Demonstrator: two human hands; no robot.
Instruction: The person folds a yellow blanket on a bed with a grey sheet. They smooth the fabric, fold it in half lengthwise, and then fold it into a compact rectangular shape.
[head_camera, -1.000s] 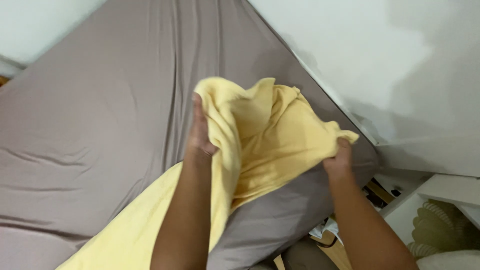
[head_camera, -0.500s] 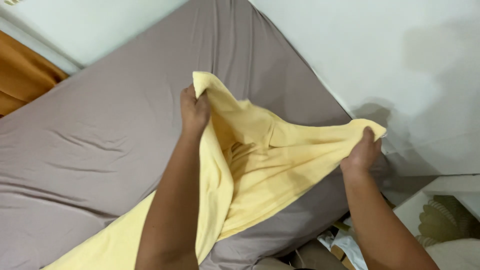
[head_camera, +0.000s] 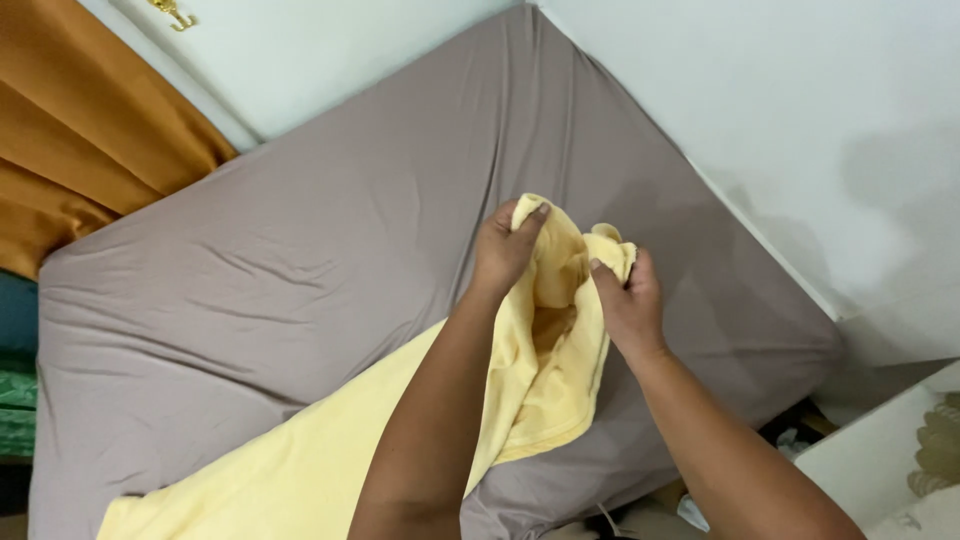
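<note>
Head view, single entry.

Item 1: yellow cloth (head_camera: 540, 370). It is a soft, pale yellow fabric, bunched at centre frame and trailing in a long band down to the lower left edge, where it lies on the mattress. The upper end is lifted and gathered between your two hands, with a hollow fold showing between them.

Item 2: your left hand (head_camera: 505, 250), just above centre. Its fingers are closed over the top hem of the cloth, thumb side towards the wall.

Item 3: your right hand (head_camera: 628, 305), just right of centre, near the left one. It is closed too, pinching the neighbouring bunch of the same hem.

Handling note: judge the cloth light, limp and not fragile. It will sag and fold wherever it is unsupported, and a thin pinch may slip. Take hold at the hem or a corner, with a full fold of fabric inside the fingers.

Item 4: grey mattress (head_camera: 300, 280), in a fitted sheet, fills the middle of the frame and is lightly creased.

Item 5: white wall (head_camera: 760, 100), upper right.

Item 6: orange curtain (head_camera: 80, 150), upper left.

Item 7: white furniture top (head_camera: 880, 460), lower right corner, with small clutter beside it too indistinct to identify.
</note>
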